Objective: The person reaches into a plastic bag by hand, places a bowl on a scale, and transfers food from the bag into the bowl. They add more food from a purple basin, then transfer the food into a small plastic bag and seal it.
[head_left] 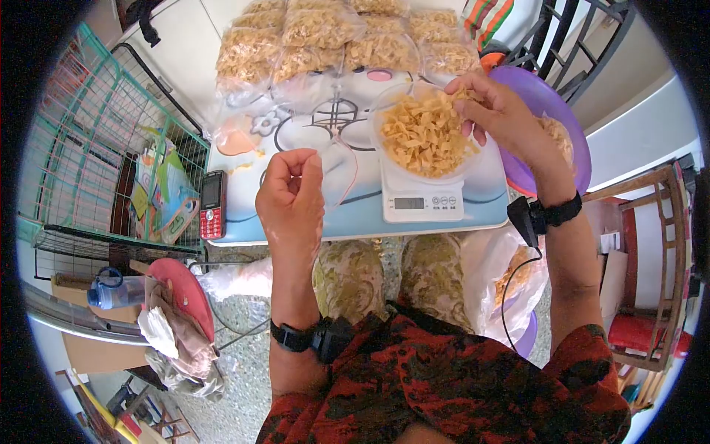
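A clear round bowl of yellow, noodle-like pieces (423, 137) rests on a white kitchen scale (423, 201), whose display is too small to read. My right hand (492, 107) is over the bowl's right rim, its fingers pinched on a few of the pieces. Above the table's left half is my left hand (294, 189), closed with thumb against curled fingers; whatever it may hold is hidden. A thin pink string (355, 166) lies on the table just right of my left hand.
Filled plastic bags (318, 29) line the table's back edge. A red phone (213, 204) lies at the left edge, beside a green wire rack (96, 111). At the right is a purple basin (573, 140). An open bag (510, 274) stands below the table's front edge.
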The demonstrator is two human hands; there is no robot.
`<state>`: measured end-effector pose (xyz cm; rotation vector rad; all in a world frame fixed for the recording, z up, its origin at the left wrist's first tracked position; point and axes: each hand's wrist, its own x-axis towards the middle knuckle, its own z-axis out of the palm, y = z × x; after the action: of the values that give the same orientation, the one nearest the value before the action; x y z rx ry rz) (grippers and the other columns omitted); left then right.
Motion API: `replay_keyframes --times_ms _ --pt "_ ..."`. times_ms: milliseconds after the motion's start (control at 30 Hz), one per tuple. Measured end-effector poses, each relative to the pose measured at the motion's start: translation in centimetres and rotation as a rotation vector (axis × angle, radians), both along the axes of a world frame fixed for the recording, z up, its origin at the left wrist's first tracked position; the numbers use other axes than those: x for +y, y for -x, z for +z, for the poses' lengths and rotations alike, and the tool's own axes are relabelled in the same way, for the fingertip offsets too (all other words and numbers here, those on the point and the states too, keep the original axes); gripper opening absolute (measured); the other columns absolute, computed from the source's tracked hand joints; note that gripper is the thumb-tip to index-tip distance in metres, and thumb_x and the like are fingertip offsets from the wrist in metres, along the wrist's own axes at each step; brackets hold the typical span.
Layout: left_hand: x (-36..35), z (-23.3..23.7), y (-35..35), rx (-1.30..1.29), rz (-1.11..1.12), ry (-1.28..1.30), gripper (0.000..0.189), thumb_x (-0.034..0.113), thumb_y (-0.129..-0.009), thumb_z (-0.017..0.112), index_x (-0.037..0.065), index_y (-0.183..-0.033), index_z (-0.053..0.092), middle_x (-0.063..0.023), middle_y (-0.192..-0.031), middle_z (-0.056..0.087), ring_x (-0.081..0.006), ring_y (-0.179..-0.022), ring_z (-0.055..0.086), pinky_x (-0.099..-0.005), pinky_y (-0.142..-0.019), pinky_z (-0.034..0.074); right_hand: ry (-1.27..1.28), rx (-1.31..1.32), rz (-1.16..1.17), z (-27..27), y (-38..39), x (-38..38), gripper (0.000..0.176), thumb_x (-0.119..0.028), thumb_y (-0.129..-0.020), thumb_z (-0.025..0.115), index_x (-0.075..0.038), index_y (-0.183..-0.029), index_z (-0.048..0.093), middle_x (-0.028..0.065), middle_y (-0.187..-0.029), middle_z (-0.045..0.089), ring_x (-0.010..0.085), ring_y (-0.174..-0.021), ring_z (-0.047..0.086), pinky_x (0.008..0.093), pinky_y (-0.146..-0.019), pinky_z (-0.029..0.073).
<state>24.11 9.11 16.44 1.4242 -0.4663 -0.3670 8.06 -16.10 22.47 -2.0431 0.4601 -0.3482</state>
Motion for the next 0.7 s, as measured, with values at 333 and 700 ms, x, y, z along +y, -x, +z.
replay_keyframes --times_ms 333,700 --pt "-0.1 0.4 0.1 0.064 0.014 0.013 0.016 0.018 -0.093 0.063 0.002 -0.093 0.061 0.0013 -0.063 0.051 -0.0053 -0.05 0.044 -0.0216 -0.045 0.034 -0.396 -0.25 -0.16 0.5 0.1 0.9 0.026 -0.018 -0.096 0.058 -0.003 -0.116 0.057 0.0049 -0.085 0.063 0.0127 -0.071 0.064 0.0232 -0.062 0.052" --pt "0.5 1.5 0.4 0.174 0.015 0.128 0.018 0.021 -0.091 0.066 0.004 -0.093 0.061 -0.0001 -0.063 0.053 -0.0083 -0.05 0.047 -0.0219 -0.047 0.038 -0.309 -0.45 -0.106 3.0 -1.4 7.9 0.024 -0.014 -0.094 0.059 -0.005 -0.116 0.057 0.0066 -0.086 0.065 0.013 -0.073 0.065 0.0233 -0.06 0.052"
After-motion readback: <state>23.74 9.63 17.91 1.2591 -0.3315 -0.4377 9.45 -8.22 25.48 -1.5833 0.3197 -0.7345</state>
